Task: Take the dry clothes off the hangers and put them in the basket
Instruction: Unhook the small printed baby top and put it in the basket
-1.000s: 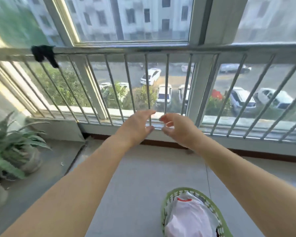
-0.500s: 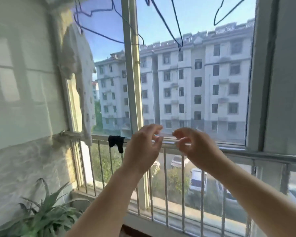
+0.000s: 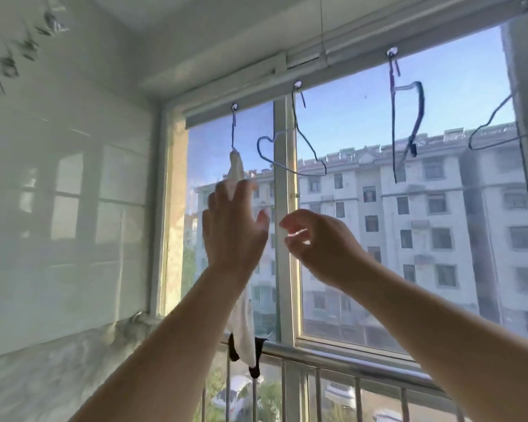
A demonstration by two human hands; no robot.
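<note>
Reaching up toward the white cloth [image 3: 237, 170] hanging from the leftmost hanger [image 3: 233, 129] at the window top. Left hand [image 3: 233, 229] spread, fingers straight, overlapping the cloth's upper part; cannot tell whether touching. Right hand [image 3: 313, 242] loosely curled just beside, holding nothing, apart from the cloth. Cloth's lower end dangling behind the left forearm, over a dark rag [image 3: 258, 356] on the railing [image 3: 333, 359]. Three bare blue hangers [image 3: 296, 153] hanging further right along the rail. Basket out of view.
</note>
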